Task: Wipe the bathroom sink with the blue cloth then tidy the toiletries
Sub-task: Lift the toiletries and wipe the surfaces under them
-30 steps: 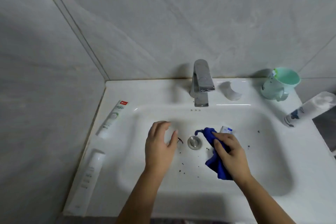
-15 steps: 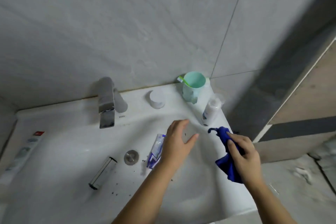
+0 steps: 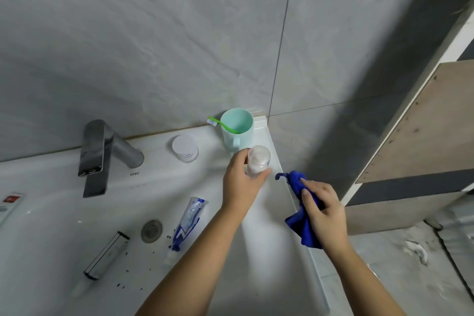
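Fingers (image 3: 236, 163) of our left hand (image 3: 241, 187) curl round the white bottle (image 3: 258, 160) on the sink's (image 3: 260, 124) far right rim, while our right hand (image 3: 324, 215) clutches the bunched blue cloth (image 3: 304, 231) past its right edge.

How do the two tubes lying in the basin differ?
The blue-and-white tube lies right of the drain, creased and printed; the silver tube lies left of it, plain and smooth-looking, with dark ends. Both lie flat in the sink basin, slanting the same way.
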Available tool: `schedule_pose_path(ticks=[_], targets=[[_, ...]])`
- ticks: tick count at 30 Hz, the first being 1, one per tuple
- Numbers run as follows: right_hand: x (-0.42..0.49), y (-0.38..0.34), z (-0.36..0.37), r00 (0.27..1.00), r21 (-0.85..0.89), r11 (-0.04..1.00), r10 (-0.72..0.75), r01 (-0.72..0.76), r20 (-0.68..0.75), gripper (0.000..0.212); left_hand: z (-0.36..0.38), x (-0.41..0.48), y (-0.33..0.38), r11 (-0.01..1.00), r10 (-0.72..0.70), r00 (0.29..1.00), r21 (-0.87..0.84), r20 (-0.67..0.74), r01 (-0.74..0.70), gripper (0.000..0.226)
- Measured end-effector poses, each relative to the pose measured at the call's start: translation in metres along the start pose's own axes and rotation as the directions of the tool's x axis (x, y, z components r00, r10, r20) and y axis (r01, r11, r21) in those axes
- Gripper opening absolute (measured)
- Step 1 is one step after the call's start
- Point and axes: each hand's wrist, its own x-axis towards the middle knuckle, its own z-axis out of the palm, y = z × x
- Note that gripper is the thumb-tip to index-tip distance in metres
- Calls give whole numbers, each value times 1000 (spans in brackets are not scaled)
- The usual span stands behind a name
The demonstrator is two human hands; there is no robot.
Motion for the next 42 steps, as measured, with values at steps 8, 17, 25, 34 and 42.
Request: schedule_pose_path(ticks=[8, 17, 25, 34, 42], targets=[[-16, -17, 45, 989, 55, 997, -60, 53, 138, 25, -93, -55, -18, 998, -42, 994, -45, -98, 38, 48], [-68, -58, 161, 905, 76, 994, -105, 81, 412, 26, -231, -96, -76, 993, -114, 934, -66, -338, 97, 51], [-103, -83, 275, 877, 10, 1000, -24, 22, 480, 24, -368, -76, -129, 975, -206, 808, -184, -552, 123, 43], [-90, -103, 369, 920, -65, 998, 14, 13, 391, 21, -441, 31, -182, 990, -144, 821, -86, -553, 116, 42], [-95, -106, 396, 924, -53, 998, 40, -21, 379, 25, -451, 79, -198, 993, -114, 853, -77, -509, 86, 43]])
